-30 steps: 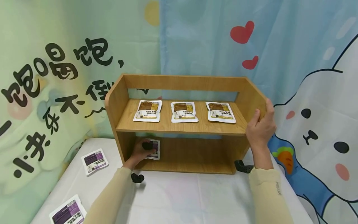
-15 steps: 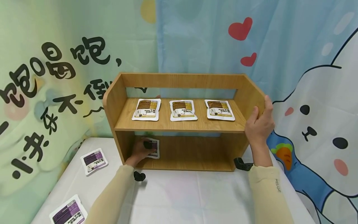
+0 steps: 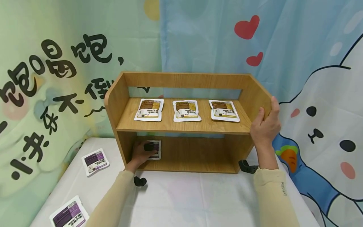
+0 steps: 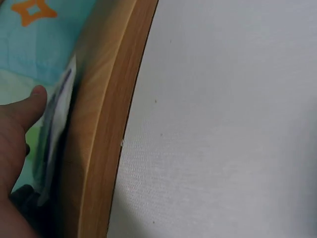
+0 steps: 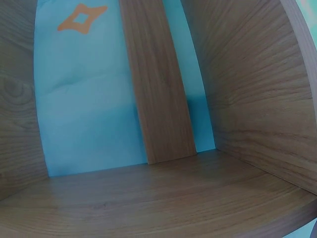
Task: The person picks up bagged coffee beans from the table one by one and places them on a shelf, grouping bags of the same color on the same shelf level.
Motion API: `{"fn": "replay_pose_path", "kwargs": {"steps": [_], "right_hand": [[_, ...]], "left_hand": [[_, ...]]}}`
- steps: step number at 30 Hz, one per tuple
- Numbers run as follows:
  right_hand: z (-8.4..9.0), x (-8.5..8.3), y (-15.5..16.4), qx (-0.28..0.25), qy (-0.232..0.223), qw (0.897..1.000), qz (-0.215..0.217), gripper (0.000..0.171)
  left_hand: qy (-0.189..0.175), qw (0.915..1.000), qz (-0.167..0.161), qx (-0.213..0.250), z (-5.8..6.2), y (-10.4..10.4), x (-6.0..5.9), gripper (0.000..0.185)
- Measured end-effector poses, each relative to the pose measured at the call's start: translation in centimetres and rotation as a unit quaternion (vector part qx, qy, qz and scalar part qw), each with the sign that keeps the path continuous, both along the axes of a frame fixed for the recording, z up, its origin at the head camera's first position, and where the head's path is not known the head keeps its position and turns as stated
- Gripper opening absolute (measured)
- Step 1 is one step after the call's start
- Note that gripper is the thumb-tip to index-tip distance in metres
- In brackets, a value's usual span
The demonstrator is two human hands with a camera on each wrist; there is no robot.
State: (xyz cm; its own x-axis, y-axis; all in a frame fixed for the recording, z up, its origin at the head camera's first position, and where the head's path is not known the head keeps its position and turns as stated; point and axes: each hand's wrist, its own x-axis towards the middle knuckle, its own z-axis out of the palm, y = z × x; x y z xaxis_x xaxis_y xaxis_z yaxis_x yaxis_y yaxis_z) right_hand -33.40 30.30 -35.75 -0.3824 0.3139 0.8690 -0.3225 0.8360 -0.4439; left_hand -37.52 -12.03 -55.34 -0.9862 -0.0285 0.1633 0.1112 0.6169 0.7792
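Observation:
My left hand (image 3: 140, 153) is inside the lower level of the wooden shelf (image 3: 182, 129), at its left end, over a white pouch with a purple label (image 3: 157, 150). In the left wrist view its thumb is straight and stands a little off the pouch (image 4: 57, 124), which lies near the shelf board; the other fingers are largely hidden. My right hand (image 3: 265, 126) grips the front edge of the shelf's right side panel, thumb on the inner face. Three white pouches with brown-yellow labels lie in a row on the upper level, the middle pouch (image 3: 186, 111) among them.
Two more purple-label pouches lie on the white table (image 3: 170, 201) to the left: one pouch (image 3: 95, 162) beside the shelf, the other pouch (image 3: 69, 214) nearer. A printed curtain (image 3: 204, 37) hangs behind. The right wrist view shows the shelf's slat (image 5: 158, 84) and inner boards.
The purple-label pouch under my left hand has shifted very slightly left. My right hand keeps its hold on the side panel, and the head view has moved a little.

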Motion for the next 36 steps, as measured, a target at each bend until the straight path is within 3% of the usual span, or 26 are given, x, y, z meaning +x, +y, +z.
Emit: {"fn": "replay_pose_path", "kwargs": {"steps": [5,10,14,17,21,23,25,30,36], "right_hand": [[0.0,0.0,0.0,-0.002,-0.003,1.0,0.0,0.037],[-0.1,0.0,0.0,-0.006,0.004,1.0,-0.004,0.037],[0.0,-0.1,0.0,-0.008,0.011,1.0,0.001,0.037],[0.0,-0.2,0.0,-0.009,0.014,1.0,0.0,0.037],[-0.1,-0.3,-0.2,-0.013,0.01,1.0,0.004,0.037],[0.1,-0.1,0.1,-0.012,0.009,1.0,0.006,0.038],[0.0,-0.2,-0.1,-0.011,0.011,1.0,0.008,0.038],[-0.1,-0.3,-0.3,-0.014,0.013,1.0,0.009,0.037],[-0.1,-0.1,-0.4,-0.018,0.005,1.0,0.008,0.037]], "left_hand": [[0.017,0.9998,-0.011,-0.01,0.4,-0.1,1.4,0.055],[0.039,0.9979,-0.033,-0.041,1.5,-0.6,4.1,0.045],[0.047,0.9947,-0.084,-0.036,2.1,-1.5,6.5,0.033],[0.042,0.9899,-0.135,-0.003,2.3,-2.9,8.2,0.026],[0.027,0.9867,-0.158,0.026,2.4,-6.0,10.0,0.021],[0.023,0.9881,-0.151,0.018,2.3,-7.4,10.5,0.018],[0.013,0.9928,-0.119,0.006,2.3,-9.3,11.2,0.017],[0.014,0.9998,-0.011,-0.006,2.2,-13.2,12.5,0.02],[0.035,0.9925,0.109,-0.044,2.7,-15.9,12.5,0.027]]}}
